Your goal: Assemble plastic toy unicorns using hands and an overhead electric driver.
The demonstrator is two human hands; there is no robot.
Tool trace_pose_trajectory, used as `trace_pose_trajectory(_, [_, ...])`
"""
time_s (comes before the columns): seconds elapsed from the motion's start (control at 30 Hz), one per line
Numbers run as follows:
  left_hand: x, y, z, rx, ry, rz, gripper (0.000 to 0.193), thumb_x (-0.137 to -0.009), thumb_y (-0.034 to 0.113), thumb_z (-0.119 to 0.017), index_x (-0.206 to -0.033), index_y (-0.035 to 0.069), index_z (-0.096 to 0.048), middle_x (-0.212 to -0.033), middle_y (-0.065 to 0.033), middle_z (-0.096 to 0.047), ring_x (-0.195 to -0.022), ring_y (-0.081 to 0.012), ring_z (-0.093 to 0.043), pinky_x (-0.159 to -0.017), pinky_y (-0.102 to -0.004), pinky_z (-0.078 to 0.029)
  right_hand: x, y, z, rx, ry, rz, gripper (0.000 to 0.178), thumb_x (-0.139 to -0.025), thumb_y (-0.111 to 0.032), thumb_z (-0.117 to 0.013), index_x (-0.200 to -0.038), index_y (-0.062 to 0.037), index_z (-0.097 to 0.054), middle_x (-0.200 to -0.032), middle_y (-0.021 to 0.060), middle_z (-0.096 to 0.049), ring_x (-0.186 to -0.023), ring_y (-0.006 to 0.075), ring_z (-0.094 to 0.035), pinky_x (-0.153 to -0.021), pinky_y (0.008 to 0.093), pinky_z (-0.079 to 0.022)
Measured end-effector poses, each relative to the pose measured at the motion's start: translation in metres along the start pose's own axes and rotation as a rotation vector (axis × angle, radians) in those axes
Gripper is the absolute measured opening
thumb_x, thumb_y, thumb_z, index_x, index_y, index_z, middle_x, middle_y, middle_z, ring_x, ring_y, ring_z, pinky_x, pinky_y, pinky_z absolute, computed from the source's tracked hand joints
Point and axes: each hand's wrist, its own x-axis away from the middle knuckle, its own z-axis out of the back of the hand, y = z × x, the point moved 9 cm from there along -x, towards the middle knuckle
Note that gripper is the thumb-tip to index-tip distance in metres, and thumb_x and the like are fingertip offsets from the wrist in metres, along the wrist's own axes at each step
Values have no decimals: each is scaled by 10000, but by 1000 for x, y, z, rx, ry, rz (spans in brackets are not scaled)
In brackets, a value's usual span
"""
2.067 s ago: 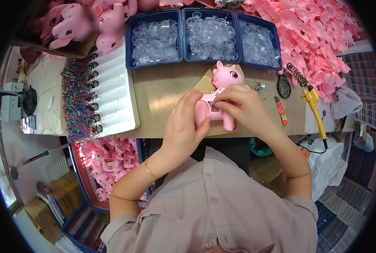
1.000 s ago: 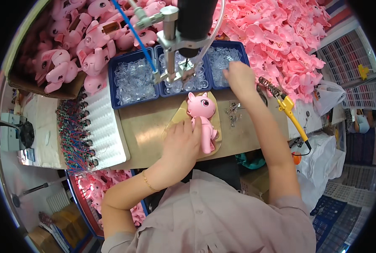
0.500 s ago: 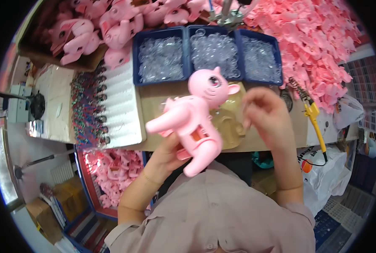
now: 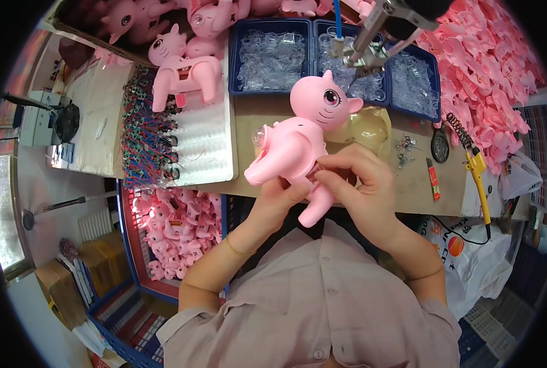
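Note:
A pink pony-like toy [image 4: 295, 144] with a rounded head, one large painted eye and small ears is held up over the table's front edge. My left hand [image 4: 276, 199] grips it from below around the lower body and leg. A clear round part [image 4: 259, 136] shows at its left side. My right hand [image 4: 365, 190] is at the toy's side opening, thumb and forefinger pinched together there. Whatever lies between those fingertips is too small and hidden to make out.
Blue trays [image 4: 270, 93] of clear plastic parts stand behind. Another pink toy [image 4: 191, 76] sits by wired parts [image 4: 145, 132] on a white tray [image 4: 215, 162]. Pink pieces [image 4: 482, 80] heap at right, near a yellow-handled tool [image 4: 479, 178] and a red stick-like item [image 4: 433, 179]. A metal device [image 4: 371, 55] hangs overhead.
My right hand, held apart from the toy before, has come in to its side opening and pinched its fingers. The toy has turned slightly; the whole view has shifted.

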Motion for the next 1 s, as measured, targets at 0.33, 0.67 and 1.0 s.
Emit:
trace_pose_trajectory(0.33, [4, 36, -9, -258, -62, -221, 726, -672, 240, -854, -1255, 28, -478, -1236, -93, -534, -1136, -215, -536, -969, -380, -460, 0, 39, -37, -616, -186, -325, 840, -736, -222, -802, -1389, 4, -325, -1360, 130, -438, -1282, 234, -414, -1015, 373, -407])
trace_pose_trajectory(0.67, [12, 66, -30, -1346, -11, -328, 621, -594, 198, -826, -1136, 57, -560, -1135, -122, -568, -1063, -276, -565, -849, -389, -473, 8, 65, -6, -592, -26, -450, 432, -900, -209, -632, -1253, 6, -508, -1218, 104, -573, -1091, 160, -542, -889, 324, -463])
trace_pose_trajectory(1.0, [65, 100, -47, -1294, 138, -821, 609, -564, 232, -841, -1075, 38, -573, -1028, -98, -623, -917, -250, -617, -785, -375, -486, -19, -57, 11, 2, 31, 407, 582, -1012, -406, -327, -785, 23, -650, -855, 184, -646, -794, 289, -636, -750, 375, -498])
